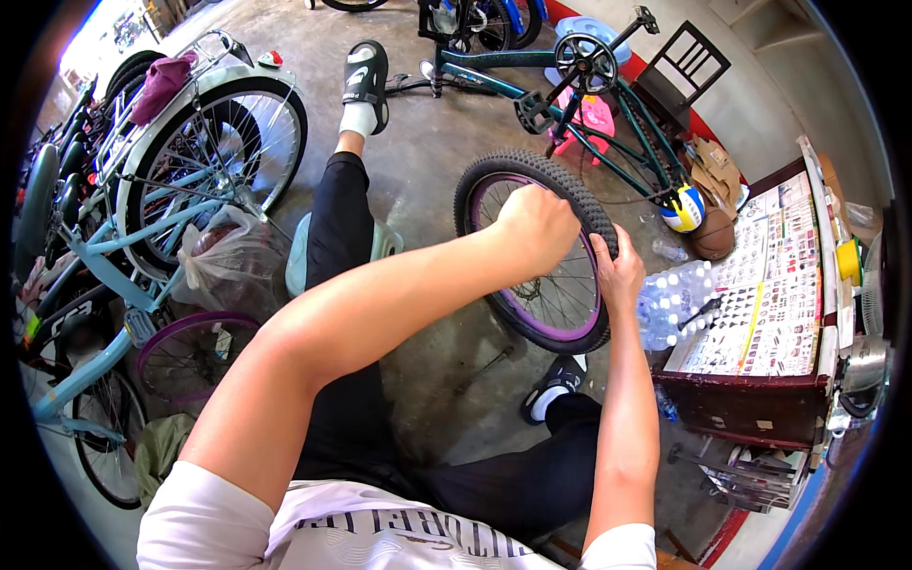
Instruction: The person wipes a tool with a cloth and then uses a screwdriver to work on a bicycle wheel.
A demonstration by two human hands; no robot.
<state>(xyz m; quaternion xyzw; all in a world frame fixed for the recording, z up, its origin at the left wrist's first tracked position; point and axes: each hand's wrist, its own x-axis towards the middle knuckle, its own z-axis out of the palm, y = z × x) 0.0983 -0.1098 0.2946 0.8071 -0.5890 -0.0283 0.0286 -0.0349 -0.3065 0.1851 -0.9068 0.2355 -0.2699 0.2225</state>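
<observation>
A bicycle wheel with a knobbly black tyre (522,163) and a purple rim (545,329) stands tilted between my knees. Bent into a fist, my left hand (540,233) lies over the upper right part of the rim, against the spokes. Its fingertips are hidden, so what it grips cannot be made out. My right hand (619,271) pinches the tyre at the wheel's right side, the thumb and fingers reaching up along it.
Beyond the wheel is an upturned dark green bicycle frame (494,82). Parked bicycles (180,171), a plastic bag (231,256) and a spare purple rim (195,353) sit at left. On the right, wrapped bottles (674,302) adjoin a paper-covered cabinet (760,285). A basketball (712,234) lies behind.
</observation>
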